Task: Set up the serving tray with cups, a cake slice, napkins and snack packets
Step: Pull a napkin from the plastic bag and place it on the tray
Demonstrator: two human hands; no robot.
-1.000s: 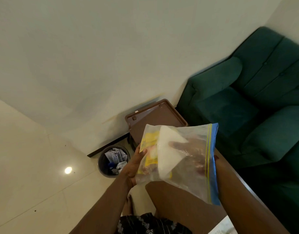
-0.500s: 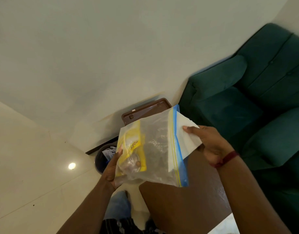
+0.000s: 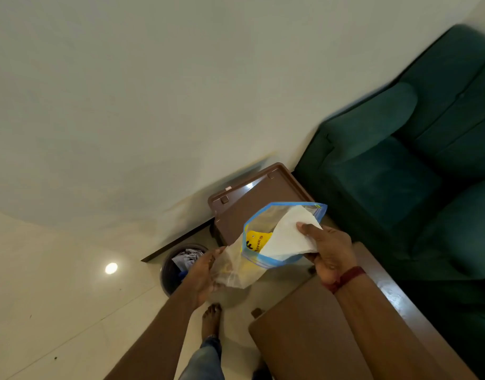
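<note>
A clear zip bag [image 3: 237,272] with a blue rim hangs in the air in front of me, its mouth open and turned toward me. My left hand [image 3: 205,275] grips the bag's bottom. My right hand [image 3: 327,252] pinches a white napkin [image 3: 288,238] that sticks out of the bag's mouth. Inside the bag lies a yellow snack packet [image 3: 256,239]. A brown tray [image 3: 252,207] stands beyond the bag against the wall.
A brown wooden table [image 3: 318,333] fills the lower right, below my right arm. A green sofa [image 3: 411,160] stands to the right. A dark waste bin [image 3: 171,275] with paper in it sits on the tiled floor at left. My bare foot [image 3: 211,319] is below the bag.
The bag has turned so its open mouth faces me. My right hand has drawn the white napkin farther out of the bag, and the view has tilted down.
</note>
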